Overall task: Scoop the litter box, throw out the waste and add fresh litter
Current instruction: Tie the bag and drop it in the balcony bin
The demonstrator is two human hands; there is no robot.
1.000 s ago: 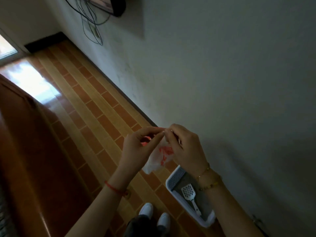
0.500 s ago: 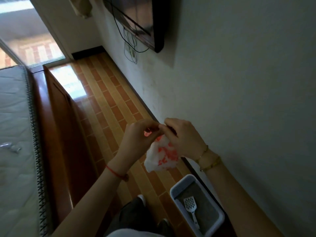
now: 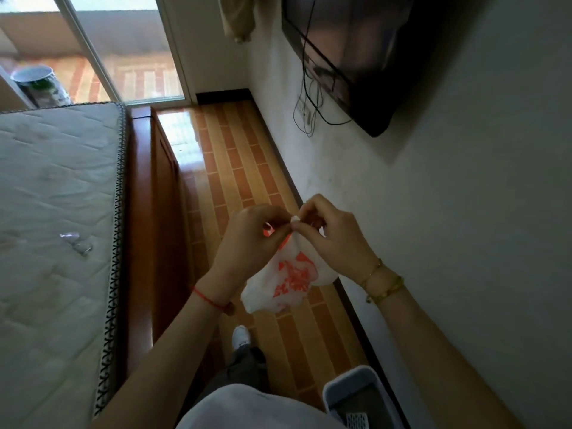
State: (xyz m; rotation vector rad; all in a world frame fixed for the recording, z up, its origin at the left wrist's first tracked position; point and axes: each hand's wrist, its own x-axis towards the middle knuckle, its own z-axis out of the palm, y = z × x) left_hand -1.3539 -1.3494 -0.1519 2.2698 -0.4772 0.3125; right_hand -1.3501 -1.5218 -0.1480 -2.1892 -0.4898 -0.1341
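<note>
bag [image 3: 288, 280] still being pinched by left hand [image 3: 247, 236], right hand [image 3: 334, 239] | litter box [image 3: 349, 388] being left behind | toss-out probably being prepped

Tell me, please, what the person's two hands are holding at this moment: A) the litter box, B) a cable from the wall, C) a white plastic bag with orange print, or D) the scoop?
C: the left hand and the right hand both pinch the top of the bag, while the litter box sits untouched below them.
</note>
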